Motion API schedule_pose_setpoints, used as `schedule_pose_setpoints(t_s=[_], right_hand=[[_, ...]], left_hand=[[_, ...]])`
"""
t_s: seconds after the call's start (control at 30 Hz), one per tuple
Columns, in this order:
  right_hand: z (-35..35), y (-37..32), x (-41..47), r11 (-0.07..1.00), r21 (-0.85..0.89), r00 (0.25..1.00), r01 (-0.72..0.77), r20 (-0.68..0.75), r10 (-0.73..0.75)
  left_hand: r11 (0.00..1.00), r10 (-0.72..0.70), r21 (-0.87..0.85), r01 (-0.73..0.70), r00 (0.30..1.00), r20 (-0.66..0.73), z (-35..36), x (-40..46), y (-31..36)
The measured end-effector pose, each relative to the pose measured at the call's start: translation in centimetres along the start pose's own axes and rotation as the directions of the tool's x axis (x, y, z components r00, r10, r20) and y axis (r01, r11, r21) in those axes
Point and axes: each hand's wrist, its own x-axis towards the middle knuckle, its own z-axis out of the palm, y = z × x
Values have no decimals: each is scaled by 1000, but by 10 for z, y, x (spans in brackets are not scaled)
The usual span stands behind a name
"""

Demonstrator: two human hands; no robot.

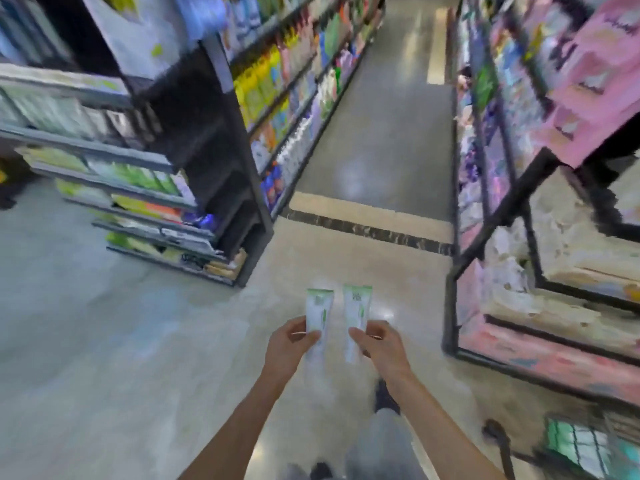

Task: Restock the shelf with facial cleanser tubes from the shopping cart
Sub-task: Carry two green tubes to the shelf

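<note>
Both hands (341,344), one upright tube (320,318) each.

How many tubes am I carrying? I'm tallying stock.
2: one tube in the left hand, one tube in the right hand. The cart may hold more; it's too blurred to tell.

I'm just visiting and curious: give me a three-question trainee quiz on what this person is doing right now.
1. True or false: each hand holds one tube.
2. Where is the shopping cart? A) lower right, B) far down the aisle, C) at the left shelves.
3. What colour band tops both tubes?

Key
1. True: the left hand grips the left tube and the right hand grips the right tube, both tubes held apart over the floor.
2. A.
3. Green.
</note>
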Motion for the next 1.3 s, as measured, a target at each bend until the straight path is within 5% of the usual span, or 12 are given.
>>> schedule_pose_setpoints(t_s=[0.3,0.83,1.0,1.3], right_hand=[[196,-86,16,980,-99,928,174,349,-129],[540,-255,92,918,-77,692,389,683,-236],[627,-294,108,892,-76,655,445,707,-267],[759,-351,129,870,-52,711,490,601,-365]], left_hand=[[990,-22,-137,-34,920,-390,-180,32,6],[971,-23,-190,-148,729,-684,-476,178,66],[964,16,-172,-201,692,-722,-551,220,81],[960,184,-61,-274,777,-602,-692,310,111]])
